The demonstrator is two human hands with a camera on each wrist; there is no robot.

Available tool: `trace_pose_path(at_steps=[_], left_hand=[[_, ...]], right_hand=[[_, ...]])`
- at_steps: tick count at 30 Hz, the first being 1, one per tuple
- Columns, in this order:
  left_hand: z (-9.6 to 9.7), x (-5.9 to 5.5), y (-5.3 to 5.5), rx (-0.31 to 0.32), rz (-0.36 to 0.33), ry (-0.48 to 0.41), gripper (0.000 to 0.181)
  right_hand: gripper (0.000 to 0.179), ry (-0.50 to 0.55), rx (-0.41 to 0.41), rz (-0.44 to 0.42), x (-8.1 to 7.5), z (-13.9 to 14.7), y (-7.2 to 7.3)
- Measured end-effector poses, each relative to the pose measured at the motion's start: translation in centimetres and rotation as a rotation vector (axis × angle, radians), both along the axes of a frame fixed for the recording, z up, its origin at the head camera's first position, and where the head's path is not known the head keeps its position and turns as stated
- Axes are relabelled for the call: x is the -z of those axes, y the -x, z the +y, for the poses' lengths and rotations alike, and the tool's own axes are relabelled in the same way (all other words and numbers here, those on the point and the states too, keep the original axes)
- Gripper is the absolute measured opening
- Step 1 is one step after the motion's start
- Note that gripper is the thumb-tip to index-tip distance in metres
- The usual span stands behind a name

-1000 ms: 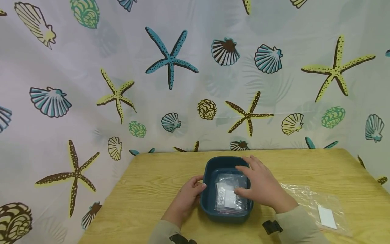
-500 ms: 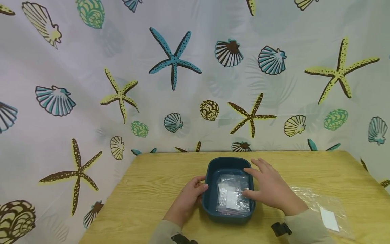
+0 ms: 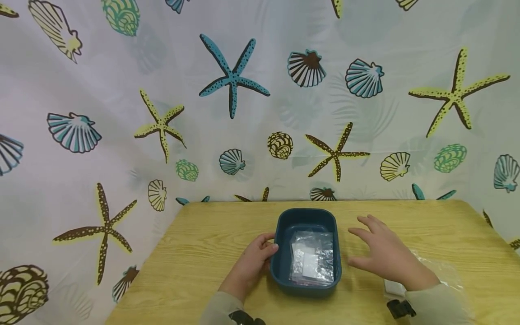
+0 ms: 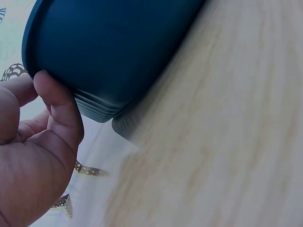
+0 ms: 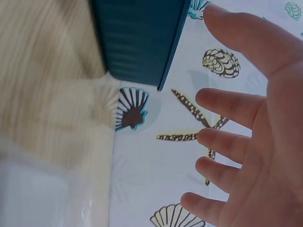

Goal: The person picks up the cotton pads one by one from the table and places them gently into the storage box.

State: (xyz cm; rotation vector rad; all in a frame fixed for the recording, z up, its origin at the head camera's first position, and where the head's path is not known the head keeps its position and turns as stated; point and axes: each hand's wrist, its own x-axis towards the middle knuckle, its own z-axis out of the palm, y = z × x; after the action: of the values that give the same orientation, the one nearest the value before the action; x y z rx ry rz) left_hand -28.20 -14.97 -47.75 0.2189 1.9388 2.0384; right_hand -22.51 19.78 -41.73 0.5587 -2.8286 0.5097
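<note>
A dark blue plastic bin (image 3: 306,291) with rounded corners stands on the wooden table. Inside it lies a stack of clear plastic bags (image 3: 324,253) with white labels or cards in them. My left hand (image 3: 249,264) holds the bin's left side, the thumb (image 4: 54,92) at its rim and the fingers along the outer wall. To the right of the bin, apart from it, my right hand (image 3: 383,255) hovers with spread fingers and nothing in it. Beneath my right forearm lies another clear bag (image 3: 448,273) with a white card (image 3: 394,288), partly hidden.
The wooden table (image 3: 195,253) reaches back to a white curtain (image 3: 260,108) printed with shells and starfish, which also hangs along both sides. Bare wood shows to the left of the bin and behind it.
My right hand has moved rightward, from over the bin's right rim to beside it above the table, partly covering the loose bag. My left hand stays on the bin.
</note>
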Motion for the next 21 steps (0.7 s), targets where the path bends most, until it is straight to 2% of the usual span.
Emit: trace_pose_path(at_steps=[10, 21], left_hand=[[0.0, 0.1, 0.0, -0.006, 0.016, 0.017, 0.044], [-0.1, 0.3, -0.1, 0.011, 0.014, 0.010, 0.047]], right_hand=[[0.075, -0.034, 0.009, -0.013, 1.2, 2.7, -0.8], [0.080, -0.045, 0.003, -0.064, 1.4, 4.9, -1.7]])
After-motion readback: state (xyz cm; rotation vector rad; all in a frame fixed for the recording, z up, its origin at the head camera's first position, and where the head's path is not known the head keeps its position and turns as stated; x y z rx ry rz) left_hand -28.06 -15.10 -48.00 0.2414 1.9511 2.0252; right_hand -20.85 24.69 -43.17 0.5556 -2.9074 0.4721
